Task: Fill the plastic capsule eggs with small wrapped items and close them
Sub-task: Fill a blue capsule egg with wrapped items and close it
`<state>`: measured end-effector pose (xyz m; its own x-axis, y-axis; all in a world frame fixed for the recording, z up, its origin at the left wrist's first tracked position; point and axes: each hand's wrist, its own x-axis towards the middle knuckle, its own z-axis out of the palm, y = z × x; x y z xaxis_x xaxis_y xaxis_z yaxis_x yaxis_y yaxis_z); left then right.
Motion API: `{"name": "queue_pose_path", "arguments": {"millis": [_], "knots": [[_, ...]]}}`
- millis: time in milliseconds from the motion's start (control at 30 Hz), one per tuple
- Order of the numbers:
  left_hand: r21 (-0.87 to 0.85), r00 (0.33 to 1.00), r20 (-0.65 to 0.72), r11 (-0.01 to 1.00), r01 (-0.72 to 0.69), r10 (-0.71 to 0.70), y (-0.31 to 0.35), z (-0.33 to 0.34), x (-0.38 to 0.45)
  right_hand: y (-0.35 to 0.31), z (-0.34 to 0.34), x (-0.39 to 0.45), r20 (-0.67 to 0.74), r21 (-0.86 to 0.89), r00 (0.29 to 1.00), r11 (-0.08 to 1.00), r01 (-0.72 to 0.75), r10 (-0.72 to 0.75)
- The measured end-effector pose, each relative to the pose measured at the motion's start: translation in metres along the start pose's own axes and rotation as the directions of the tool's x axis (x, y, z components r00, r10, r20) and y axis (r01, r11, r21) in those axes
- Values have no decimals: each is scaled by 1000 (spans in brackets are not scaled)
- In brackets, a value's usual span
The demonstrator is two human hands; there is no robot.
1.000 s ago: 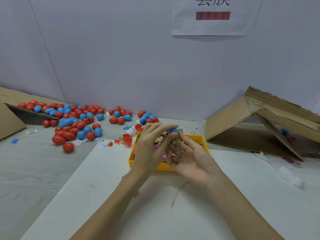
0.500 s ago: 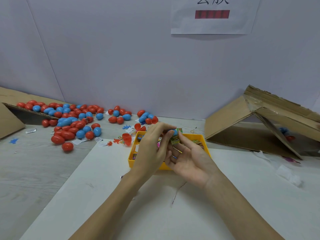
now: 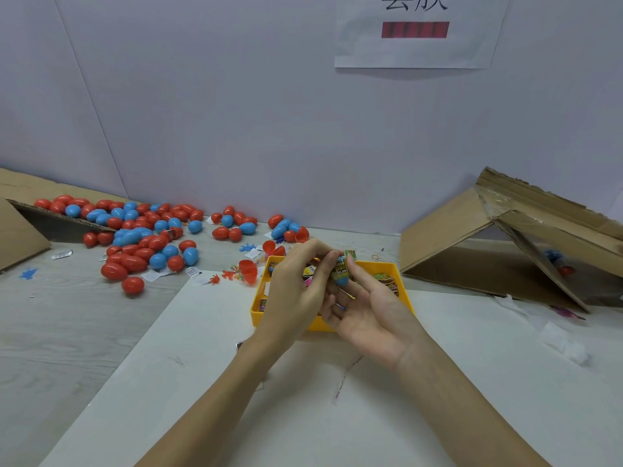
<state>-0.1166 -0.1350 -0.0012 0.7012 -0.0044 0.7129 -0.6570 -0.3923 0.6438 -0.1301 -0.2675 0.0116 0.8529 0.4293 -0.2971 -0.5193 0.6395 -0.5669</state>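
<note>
My right hand (image 3: 365, 306) holds a blue capsule egg half (image 3: 342, 279) between thumb and fingers, above the yellow tray (image 3: 401, 281). A small green wrapped item (image 3: 343, 266) sticks out of the egg half. My left hand (image 3: 296, 288) pinches the top of that wrapped item with its fingertips. The tray holds several more colourful wrapped items (image 3: 386, 281). Open red egg halves (image 3: 247, 269) lie just left of the tray.
Several closed red and blue eggs (image 3: 141, 244) are piled on the table at the left, spilling from a cardboard box (image 3: 20, 230). Another tipped cardboard box (image 3: 505, 237) lies at the right. A white board (image 3: 303, 399) covers the near table. Scraps of wrapper (image 3: 559, 338) lie on the right.
My left fingers have shifted onto the wrapped item, which now sits lower in the blue egg half. Both hands stay over the tray.
</note>
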Motion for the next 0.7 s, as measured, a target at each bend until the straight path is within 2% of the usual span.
{"name": "queue_pose_path", "arguments": {"millis": [133,300,400,433,533,700], "knots": [[-28,1000,29,1000,9,-8,-2,0,-1,-2,-1,1,-8,0,1000,1000,14,-14],[-103,990,137,994,29,-15,-3,0,-2,-6,-2,0,3,-34,997,997,76,-76],[-42,994,110,999,-19,24,-8,-4,1,-9,-3,-1,-2,-162,987,974,156,-158],[-11,993,109,999,-34,35,-9,-6,2,-9,-4,-1,2,-262,975,941,217,-224],[69,987,143,994,-85,75,-10,-10,4,-9,-6,-1,33,-567,894,728,386,-448],[258,976,75,942,-217,205,-8,-4,-1,-1,-4,-1,-31,-673,808,610,418,-588]]}}
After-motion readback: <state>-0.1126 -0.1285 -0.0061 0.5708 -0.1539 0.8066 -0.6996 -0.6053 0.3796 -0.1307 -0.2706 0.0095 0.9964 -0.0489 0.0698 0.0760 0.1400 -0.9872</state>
